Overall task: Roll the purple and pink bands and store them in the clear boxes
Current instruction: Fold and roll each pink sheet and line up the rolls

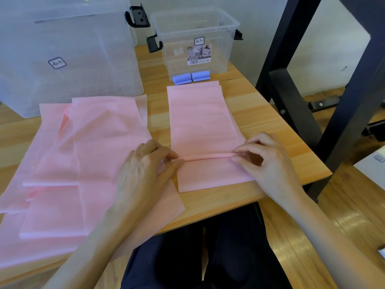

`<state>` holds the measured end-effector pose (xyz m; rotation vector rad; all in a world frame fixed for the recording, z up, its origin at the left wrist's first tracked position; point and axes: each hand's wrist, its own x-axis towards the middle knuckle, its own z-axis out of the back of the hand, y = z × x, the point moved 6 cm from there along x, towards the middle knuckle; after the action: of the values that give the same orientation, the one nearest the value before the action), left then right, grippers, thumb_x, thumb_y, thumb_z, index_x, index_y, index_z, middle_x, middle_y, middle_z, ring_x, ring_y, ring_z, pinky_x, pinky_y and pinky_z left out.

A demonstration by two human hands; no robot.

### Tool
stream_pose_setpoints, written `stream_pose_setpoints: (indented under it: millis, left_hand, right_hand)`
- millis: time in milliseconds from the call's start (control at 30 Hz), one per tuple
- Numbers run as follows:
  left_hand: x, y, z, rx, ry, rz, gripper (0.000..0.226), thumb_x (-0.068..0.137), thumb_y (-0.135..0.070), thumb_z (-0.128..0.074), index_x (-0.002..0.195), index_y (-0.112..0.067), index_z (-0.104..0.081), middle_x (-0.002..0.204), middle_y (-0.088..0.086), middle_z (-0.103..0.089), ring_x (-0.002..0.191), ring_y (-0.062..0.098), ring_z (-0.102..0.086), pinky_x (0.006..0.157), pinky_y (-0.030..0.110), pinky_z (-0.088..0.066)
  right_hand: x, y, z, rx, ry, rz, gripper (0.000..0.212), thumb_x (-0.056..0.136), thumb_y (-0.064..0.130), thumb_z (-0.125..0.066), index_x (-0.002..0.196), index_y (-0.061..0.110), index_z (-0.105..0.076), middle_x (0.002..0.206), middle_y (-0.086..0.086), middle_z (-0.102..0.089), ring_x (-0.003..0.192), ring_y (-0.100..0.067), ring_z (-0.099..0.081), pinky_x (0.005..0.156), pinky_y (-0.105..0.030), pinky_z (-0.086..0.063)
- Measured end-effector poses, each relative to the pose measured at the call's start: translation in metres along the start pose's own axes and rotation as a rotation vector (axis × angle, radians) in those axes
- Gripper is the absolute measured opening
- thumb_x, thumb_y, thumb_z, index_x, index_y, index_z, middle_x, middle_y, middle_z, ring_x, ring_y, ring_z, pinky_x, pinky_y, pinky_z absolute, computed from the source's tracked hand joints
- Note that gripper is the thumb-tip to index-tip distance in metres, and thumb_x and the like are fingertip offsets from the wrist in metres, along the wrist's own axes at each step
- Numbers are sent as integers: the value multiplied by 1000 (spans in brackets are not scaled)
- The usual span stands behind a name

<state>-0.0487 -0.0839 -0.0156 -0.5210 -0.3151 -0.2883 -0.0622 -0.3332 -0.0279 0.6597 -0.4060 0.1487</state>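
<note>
A long pink band (202, 122) lies flat on the wooden table (270, 132), running away from me. A thin rolled fold (206, 157) crosses it near its front end. My left hand (145, 163) pinches the fold's left end and my right hand (264, 159) pinches its right end. Two rolled purple bands (191, 77) sit side by side on the table just in front of the small clear box (229, 24). A pile of loose pink bands (83, 163) is spread out to the left. The large clear box (68, 49) stands at the back left.
A black metal frame (291, 101) rises at the table's right edge. My dark trousers (198, 257) show below the table's front edge. A white box (373, 167) sits on the floor at the far right.
</note>
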Motion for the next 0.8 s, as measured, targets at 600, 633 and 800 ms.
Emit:
stream_pose_setpoints:
  millis: [600,633,800]
  left_hand:
    - [18,-3,-11,-23,96,-70,11,91,-26,-68,101,-27,-73,98,-15,-56,86,3,-53,61,10,-34]
    - [20,-2,-11,-22,95,-59,11,92,-27,-67,101,-28,-74,96,-16,-56,84,5,-55,60,12,-35]
    - [27,-4,-7,-11,84,-19,8,92,-24,-65,97,-29,-68,92,-15,-64,84,11,-60,63,28,-40]
  right_hand:
    - [13,-5,0,-69,9,1,21,86,26,-69,101,14,-75,93,5,-56,95,-13,-49,84,-26,-38]
    - [14,-5,-1,-68,7,-3,19,87,26,-68,102,14,-73,95,6,-56,96,-12,-48,84,-26,-39]
    - [17,-5,-4,-68,9,7,15,88,29,-65,96,16,-67,97,7,-57,96,-12,-49,84,-31,-45]
